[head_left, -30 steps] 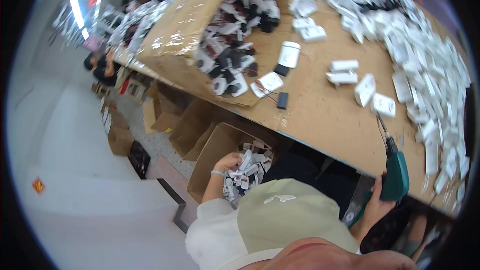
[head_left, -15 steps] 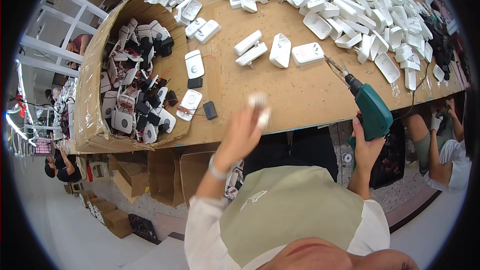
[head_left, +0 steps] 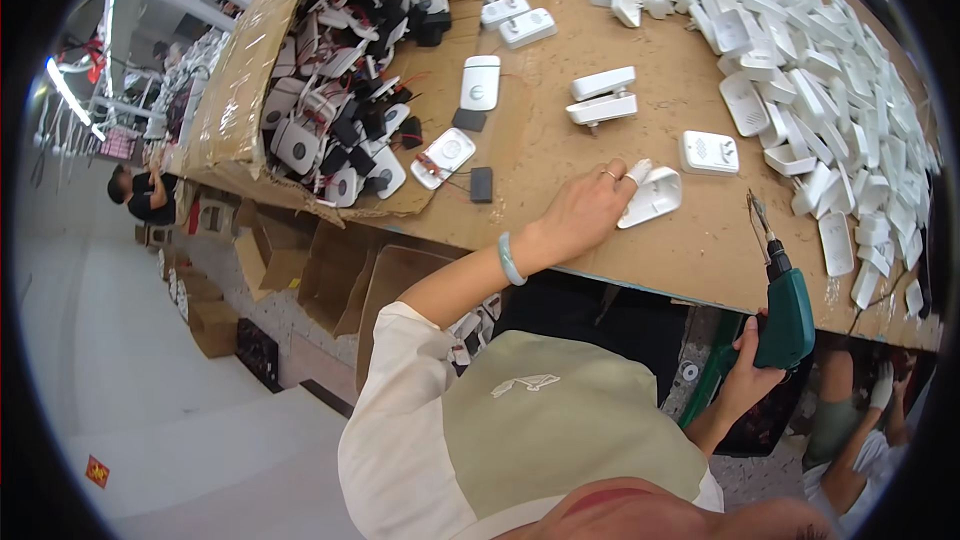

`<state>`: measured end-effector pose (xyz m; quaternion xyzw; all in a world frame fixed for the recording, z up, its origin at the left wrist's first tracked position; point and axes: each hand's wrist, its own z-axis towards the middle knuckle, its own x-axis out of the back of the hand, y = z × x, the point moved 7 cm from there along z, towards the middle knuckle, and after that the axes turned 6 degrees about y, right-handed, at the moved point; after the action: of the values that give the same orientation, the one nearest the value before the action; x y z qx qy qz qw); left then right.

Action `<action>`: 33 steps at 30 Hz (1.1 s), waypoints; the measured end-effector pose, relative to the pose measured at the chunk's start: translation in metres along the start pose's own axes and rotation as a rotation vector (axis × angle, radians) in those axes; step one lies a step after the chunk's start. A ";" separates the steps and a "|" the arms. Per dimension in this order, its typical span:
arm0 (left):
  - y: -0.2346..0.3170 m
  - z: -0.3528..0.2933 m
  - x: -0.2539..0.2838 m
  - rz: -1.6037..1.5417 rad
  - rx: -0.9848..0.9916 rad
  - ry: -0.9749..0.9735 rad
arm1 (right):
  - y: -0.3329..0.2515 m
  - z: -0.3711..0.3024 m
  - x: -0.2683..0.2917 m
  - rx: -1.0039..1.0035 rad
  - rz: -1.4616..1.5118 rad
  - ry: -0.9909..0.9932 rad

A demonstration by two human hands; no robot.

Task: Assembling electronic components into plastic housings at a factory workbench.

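Observation:
My left hand, with white covers on its fingertips and a bracelet at the wrist, grips the left edge of an open white plastic housing on the cardboard-covered table. Its thumb is hidden. In my right hand is a green soldering gun, fingers wrapped round its handle. The gun's metal tip points up and away, over the table's near edge. Just beyond the left hand lies a white housing with small holes and plug pins on its face. A pair of white housings rests farther left.
A big pile of white housings covers the right and far table. At left, a cardboard box holds wired white covers and black blocks. Two covers with black blocks lie beside it. Another person sits at right.
My left hand has moved right and onto the open housing, which now sits nearer me. The view has turned, shifting the table's contents rightward. My right hand still holds the soldering gun.

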<state>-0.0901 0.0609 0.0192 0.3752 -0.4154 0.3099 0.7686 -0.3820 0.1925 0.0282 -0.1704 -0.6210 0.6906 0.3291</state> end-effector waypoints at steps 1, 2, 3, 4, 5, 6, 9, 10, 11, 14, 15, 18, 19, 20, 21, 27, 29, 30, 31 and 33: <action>0.004 0.001 0.015 -0.027 0.027 0.051 | 0.000 0.002 -0.006 0.013 0.003 -0.019; 0.006 -0.002 0.026 -0.018 0.040 0.051 | 0.000 0.003 -0.013 0.010 0.008 -0.034; 0.002 -0.009 0.039 -0.017 0.127 0.084 | -0.001 0.002 -0.019 0.012 0.025 -0.051; -0.006 -0.014 0.051 -0.021 0.207 0.114 | -0.002 0.002 -0.023 0.013 0.038 -0.059; -0.021 -0.023 0.063 0.029 0.367 0.110 | -0.001 0.003 -0.026 0.009 0.037 -0.059; -0.037 -0.036 0.079 0.076 0.525 0.098 | -0.002 0.001 -0.025 0.011 0.056 -0.057; -0.090 -0.081 0.129 0.434 0.542 0.280 | 0.002 -0.001 -0.022 0.013 0.062 -0.067; -0.104 -0.097 0.135 0.471 0.536 0.209 | 0.004 0.000 -0.022 0.019 0.050 -0.086; -0.108 -0.104 0.141 0.475 0.535 0.205 | 0.004 0.001 -0.022 0.013 0.052 -0.086; -0.102 -0.108 0.132 0.525 0.296 0.082 | 0.007 0.001 -0.026 -0.006 0.021 -0.120; -0.105 -0.111 0.132 0.532 0.301 0.081 | 0.006 0.001 -0.027 -0.005 0.024 -0.132; -0.111 -0.119 0.133 0.400 0.309 0.144 | -0.001 -0.001 -0.027 0.001 0.047 -0.126; -0.113 -0.120 0.135 0.404 0.312 0.138 | -0.003 -0.002 -0.026 0.007 0.061 -0.098; -0.125 -0.126 0.136 0.265 0.476 0.138 | -0.002 -0.001 -0.026 0.012 0.051 -0.081; -0.135 -0.131 0.135 0.121 0.637 0.143 | 0.000 -0.001 -0.026 0.008 0.053 -0.084; -0.164 -0.142 0.143 -0.127 0.846 0.566 | 0.002 0.000 -0.026 0.002 0.073 -0.093; -0.177 -0.143 0.148 0.266 0.859 0.585 | 0.002 -0.001 -0.025 -0.017 0.062 -0.082; -0.176 -0.134 0.147 0.425 0.782 0.598 | 0.002 -0.001 -0.025 -0.015 0.064 -0.080; -0.171 -0.127 0.145 0.583 0.703 0.608 | 0.002 -0.002 -0.027 -0.010 0.080 -0.102; -0.178 -0.123 0.135 0.693 0.820 0.459 | 0.000 -0.004 -0.027 -0.004 0.094 -0.114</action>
<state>0.1630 0.0920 0.0337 0.4075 -0.1829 0.7519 0.4849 -0.3602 0.1774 0.0229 -0.1604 -0.6313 0.7127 0.2603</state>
